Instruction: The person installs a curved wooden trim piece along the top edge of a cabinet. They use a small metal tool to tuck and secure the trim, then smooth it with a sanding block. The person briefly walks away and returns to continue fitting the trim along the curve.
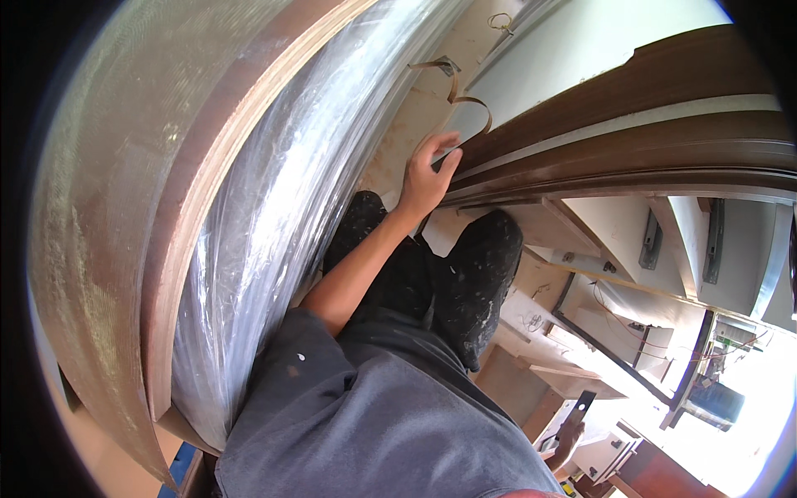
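Strip [475,100] curled just beyond my left hand [426,178]

My left thumb and fingers bent toward each other, a narrow gap at their tips, by the end of the dark brown board [664,79]; whether they pinched the strip, I could not tell. A plastic-wrapped stack [274,158] stood close on my left, leaving a slim lane of pale floor [403,124] ahead. My right hand [567,441] gripped a flat black tool [583,407].

Left of the legs [481,266] is the film [274,166], with a board [187,216] left of it. Before the legs, the left hand [426,176] sits between film and panels [614,100], near the strip [477,100]. The panels reach rightward. Right of the torso [374,415], the right hand [567,441] holds a tool [582,407].
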`<state>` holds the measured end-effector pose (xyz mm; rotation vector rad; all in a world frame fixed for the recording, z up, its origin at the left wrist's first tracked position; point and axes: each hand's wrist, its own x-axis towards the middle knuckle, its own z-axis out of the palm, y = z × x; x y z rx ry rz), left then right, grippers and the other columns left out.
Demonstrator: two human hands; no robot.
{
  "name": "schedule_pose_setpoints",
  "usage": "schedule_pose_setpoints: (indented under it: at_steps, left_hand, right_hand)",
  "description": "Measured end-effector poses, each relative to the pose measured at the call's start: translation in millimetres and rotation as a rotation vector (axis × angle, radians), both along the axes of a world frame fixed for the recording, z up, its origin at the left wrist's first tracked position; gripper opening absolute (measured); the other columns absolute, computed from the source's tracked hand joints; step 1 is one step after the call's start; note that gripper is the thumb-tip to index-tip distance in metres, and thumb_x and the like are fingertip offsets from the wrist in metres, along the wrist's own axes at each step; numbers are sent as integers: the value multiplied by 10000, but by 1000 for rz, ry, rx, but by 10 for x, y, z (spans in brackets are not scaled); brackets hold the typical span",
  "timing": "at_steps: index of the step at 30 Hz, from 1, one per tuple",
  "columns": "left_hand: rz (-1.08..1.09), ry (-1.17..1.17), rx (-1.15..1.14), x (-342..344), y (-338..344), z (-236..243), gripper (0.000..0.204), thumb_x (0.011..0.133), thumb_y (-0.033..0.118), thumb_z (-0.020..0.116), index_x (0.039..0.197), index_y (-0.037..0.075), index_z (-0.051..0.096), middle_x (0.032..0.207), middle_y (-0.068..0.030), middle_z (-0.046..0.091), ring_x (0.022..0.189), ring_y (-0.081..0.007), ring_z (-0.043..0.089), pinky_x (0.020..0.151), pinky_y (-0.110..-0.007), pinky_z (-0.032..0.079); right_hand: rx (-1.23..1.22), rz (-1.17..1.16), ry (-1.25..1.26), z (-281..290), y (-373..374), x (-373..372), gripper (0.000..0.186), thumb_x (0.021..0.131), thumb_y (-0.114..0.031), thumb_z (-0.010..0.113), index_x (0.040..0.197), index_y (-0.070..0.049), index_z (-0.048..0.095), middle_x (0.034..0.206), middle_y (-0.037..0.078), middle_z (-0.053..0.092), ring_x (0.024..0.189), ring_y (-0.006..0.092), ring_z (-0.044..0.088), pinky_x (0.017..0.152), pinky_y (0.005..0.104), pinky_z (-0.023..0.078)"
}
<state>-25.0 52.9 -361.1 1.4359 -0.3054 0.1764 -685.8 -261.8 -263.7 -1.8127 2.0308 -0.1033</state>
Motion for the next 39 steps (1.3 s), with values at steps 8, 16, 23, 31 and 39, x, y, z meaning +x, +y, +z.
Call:
schedule_pose_setpoints:
  at_steps: [8, 16, 23, 31, 39]
  left_hand:
    - [128, 370, -176, -685, 37, -682, 245, 1028, 194, 588, 1158, -6, 647, 1006, -103, 705, 953, -187, 680, 872, -311, 526]
    - [71, 491, -298, -818, 172, -414, 346, 1075, 315, 493, 1115, 9, 650, 924, -69, 696, 839, -143, 656, 780, -284, 498]
    - [-30, 467, -442, -1049, 369, 262, 392, 1078, 374, 466, 1090, 29, 652, 910, -61, 703, 842, -139, 666, 775, -280, 502]
    - [-415, 484, -637, -979, 392, 840, 321, 994, 247, 663, 1205, 12, 612, 1190, -172, 700, 1049, -202, 665, 935, -376, 531]
    - [-374, 521, -460, -903, 505, 771, 217, 928, 189, 717, 1049, 9, 716, 970, -106, 745, 899, -163, 690, 801, -329, 545]
  right_hand:
    - [450, 698, -508, 676, 808, 2321, 400, 1001, -153, 598, 1365, -27, 489, 1147, 118, 647, 905, 181, 658, 795, 312, 544]
    - [750, 1189, -709, 175, 1817, 4352, 239, 1051, -170, 537, 1203, -1, 464, 895, 103, 671, 721, 148, 667, 676, 283, 557]
    - [743, 1270, -977, 155, 2148, 4789, 218, 1055, -162, 533, 1182, 3, 468, 890, 99, 674, 707, 138, 655, 672, 267, 540]
    - [781, 1212, -1018, 113, 2191, 4768, 221, 1041, -158, 541, 1173, 7, 478, 870, 98, 674, 688, 131, 647, 646, 275, 532]
    - [833, 1200, -1028, -88, 2288, 4641, 180, 1047, -164, 535, 1148, -17, 511, 855, 102, 669, 666, 139, 651, 605, 272, 544]
